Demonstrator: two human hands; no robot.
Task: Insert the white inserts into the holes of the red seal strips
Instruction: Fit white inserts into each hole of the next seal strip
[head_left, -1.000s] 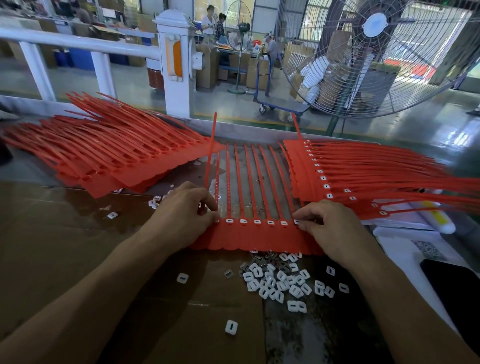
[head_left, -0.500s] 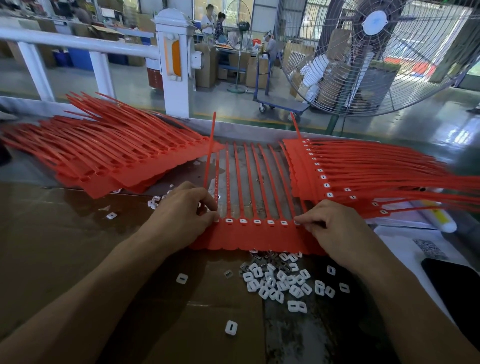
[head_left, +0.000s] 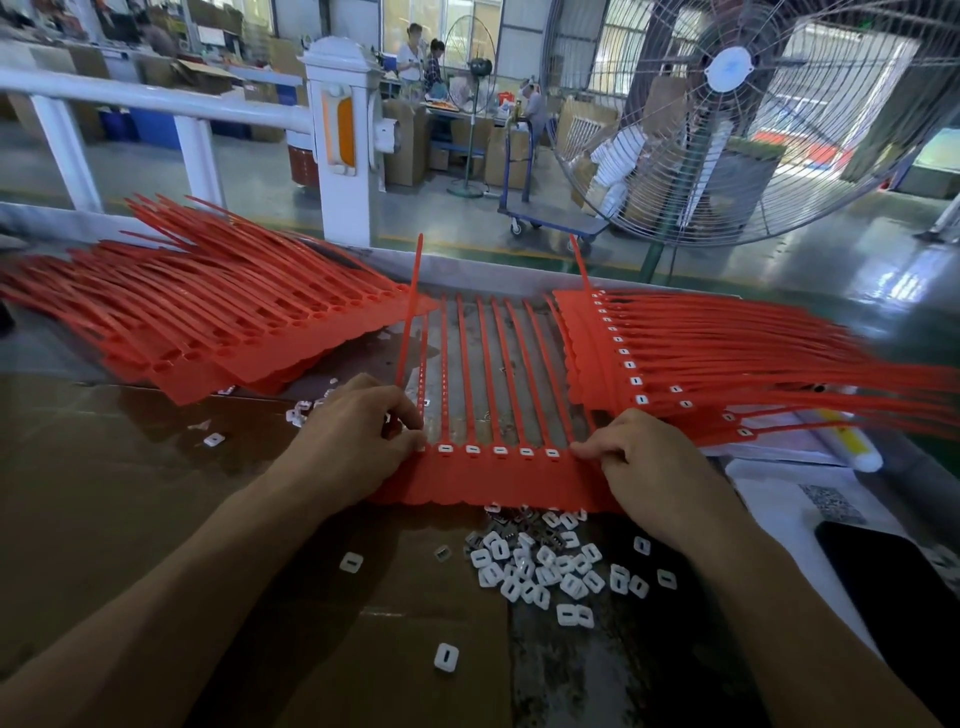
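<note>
A red seal strip sheet (head_left: 493, 478) lies flat in front of me, its tails pointing away, with several white inserts (head_left: 498, 450) seated in a row of holes. My left hand (head_left: 358, 441) has curled fingers pressing at the sheet's left end; one tail stands up beside it. My right hand (head_left: 639, 457) pinches the sheet's right end with thumb and fingertips. A heap of loose white inserts (head_left: 540, 566) lies just below the sheet, nearer to me.
A stack of unfilled red sheets (head_left: 208, 322) lies at the left, a stack with inserts (head_left: 701, 364) at the right. Stray inserts (head_left: 445, 657) dot the cardboard. A dark phone (head_left: 883, 577) and papers sit at the right. A large fan (head_left: 753, 114) stands beyond the table.
Almost nothing has moved. Both hands stay at the two ends of the sheet; the right fingertips have shifted slightly at the rightmost hole.
</note>
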